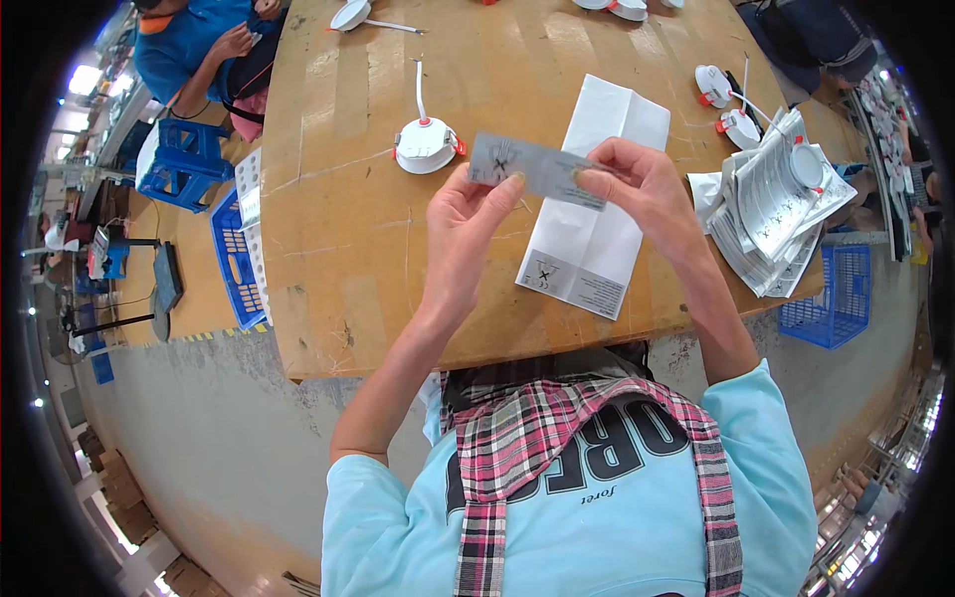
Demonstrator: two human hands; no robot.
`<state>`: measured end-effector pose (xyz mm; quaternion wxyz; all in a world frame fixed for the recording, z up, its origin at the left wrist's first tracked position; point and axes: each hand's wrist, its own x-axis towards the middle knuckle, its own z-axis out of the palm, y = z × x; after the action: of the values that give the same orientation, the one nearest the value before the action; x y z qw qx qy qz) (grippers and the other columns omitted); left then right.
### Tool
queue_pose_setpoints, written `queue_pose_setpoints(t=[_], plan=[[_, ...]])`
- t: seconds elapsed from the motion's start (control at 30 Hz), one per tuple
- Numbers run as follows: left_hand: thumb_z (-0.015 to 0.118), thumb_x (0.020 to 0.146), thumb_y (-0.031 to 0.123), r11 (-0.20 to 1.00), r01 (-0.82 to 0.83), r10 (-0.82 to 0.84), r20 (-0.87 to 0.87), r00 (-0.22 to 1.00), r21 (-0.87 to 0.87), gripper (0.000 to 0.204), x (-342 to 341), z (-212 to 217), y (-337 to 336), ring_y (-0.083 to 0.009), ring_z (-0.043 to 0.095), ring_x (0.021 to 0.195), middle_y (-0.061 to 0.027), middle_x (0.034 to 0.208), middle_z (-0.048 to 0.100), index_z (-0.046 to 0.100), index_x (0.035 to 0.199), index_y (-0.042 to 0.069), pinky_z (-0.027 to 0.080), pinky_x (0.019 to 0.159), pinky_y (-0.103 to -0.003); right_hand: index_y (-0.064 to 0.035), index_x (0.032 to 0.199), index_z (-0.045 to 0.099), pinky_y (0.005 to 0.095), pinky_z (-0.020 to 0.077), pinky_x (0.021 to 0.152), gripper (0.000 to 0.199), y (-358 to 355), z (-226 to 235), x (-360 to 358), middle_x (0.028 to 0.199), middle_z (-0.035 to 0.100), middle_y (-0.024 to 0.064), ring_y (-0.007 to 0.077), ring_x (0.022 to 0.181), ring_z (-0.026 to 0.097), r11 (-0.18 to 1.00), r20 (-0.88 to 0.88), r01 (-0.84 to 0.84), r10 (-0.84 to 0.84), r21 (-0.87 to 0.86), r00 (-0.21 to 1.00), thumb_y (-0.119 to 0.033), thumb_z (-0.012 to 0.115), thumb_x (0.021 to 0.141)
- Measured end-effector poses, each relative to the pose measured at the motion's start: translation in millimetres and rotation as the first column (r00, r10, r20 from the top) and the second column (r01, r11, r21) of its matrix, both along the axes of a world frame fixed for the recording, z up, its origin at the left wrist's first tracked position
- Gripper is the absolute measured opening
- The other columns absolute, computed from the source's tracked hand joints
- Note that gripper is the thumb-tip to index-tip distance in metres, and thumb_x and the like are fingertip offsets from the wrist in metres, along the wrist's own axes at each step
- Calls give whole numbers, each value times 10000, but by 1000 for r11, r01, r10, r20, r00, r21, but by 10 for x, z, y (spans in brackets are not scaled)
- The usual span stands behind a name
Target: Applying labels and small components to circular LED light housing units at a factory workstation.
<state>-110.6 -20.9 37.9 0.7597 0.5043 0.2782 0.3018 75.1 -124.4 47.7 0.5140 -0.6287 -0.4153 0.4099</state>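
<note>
A silver-grey printed label [542,171] is stretched between my two hands over the table. My left hand [464,224] pinches its left end between thumb and fingers. At the right end, my right hand [647,189] grips it the same way. Under and behind the label lies a creased white sheet [585,239] with a grey printed patch on its near end. Just beyond my left hand, a round white downlight [426,146] rests on the table, with red clips at its sides and a white cable pointing away.
At the right of the table [348,259], a downlight [807,164] sits on a pile of silver label sheets [771,214]. More downlights [738,129] lie behind it. Blue crates [831,294] and blue stools [181,164] stand around. A person in blue [189,55] sits far left.
</note>
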Motion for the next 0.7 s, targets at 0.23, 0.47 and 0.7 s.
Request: queue_pose_setpoints(t=[0.23, 0.47, 0.7], plan=[[716, 805, 265, 445, 59, 508, -306, 805, 893, 618, -225, -462, 785, -248, 404, 1205, -148, 1283, 420, 418, 1269, -15, 296, 1015, -422, 15, 923, 649, 213, 435, 660, 205, 289, 54, 100, 780, 624, 14, 60, 714, 543, 997, 107, 81, -81, 12, 991, -179, 674, 860], [762, 719, 263, 517, 221, 382, -453, 805, 827, 758, -275, -560, 516, -312, 407, 1212, -174, 1271, 432, 389, 1311, -26, 294, 1034, -425, 15, 915, 638, 201, 418, 635, 200, 721, 184, 41, 787, 608, -6, 40, 708, 529, 998, 133, -37, 31, 43, 991, -178, 662, 871], [704, 758, 478, 914, -65, 123, -122, 985, 401, 980, -494, -45, 668, -290, 278, 1348, -193, 1420, 294, 210, 1426, -42, 230, 1091, -459, 16, 851, 652, 214, 384, 586, 237, 946, 125, 16, 712, 602, -2, 54, 653, 522, 974, 185, -141, 174, -178, 967, -219, 676, 841]])
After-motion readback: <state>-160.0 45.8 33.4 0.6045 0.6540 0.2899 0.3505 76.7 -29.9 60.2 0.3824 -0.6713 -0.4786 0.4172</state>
